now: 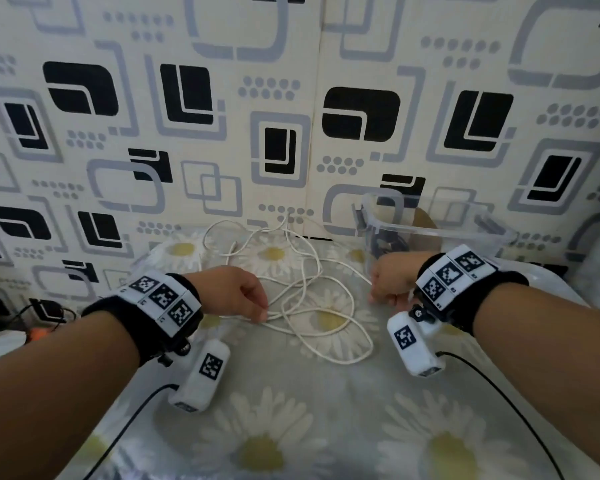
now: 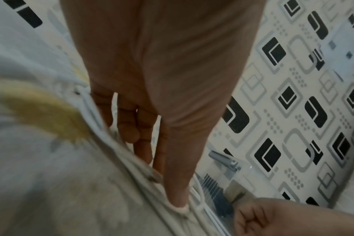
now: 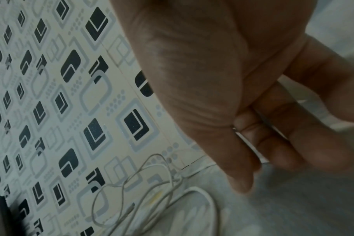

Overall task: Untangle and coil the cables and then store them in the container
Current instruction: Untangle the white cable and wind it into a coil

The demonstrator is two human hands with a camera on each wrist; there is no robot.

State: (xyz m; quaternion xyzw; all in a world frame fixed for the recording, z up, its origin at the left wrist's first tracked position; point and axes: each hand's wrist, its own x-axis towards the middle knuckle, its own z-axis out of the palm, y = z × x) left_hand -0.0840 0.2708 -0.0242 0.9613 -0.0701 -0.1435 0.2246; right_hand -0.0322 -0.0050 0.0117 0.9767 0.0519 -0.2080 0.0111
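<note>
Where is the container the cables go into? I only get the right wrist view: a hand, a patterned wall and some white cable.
Observer: The clear container stands just behind the right hand, against the wall.
Operator: Anything in it yet?
Observer: Something dark lies at its bottom; the head view does not show what it is.
Operator: And the other hand?
Observer: The left hand pinches strands of the white cable, which lies in a loose tangle on the daisy cloth.

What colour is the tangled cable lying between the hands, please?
White cable; the head view shows it best.
</note>
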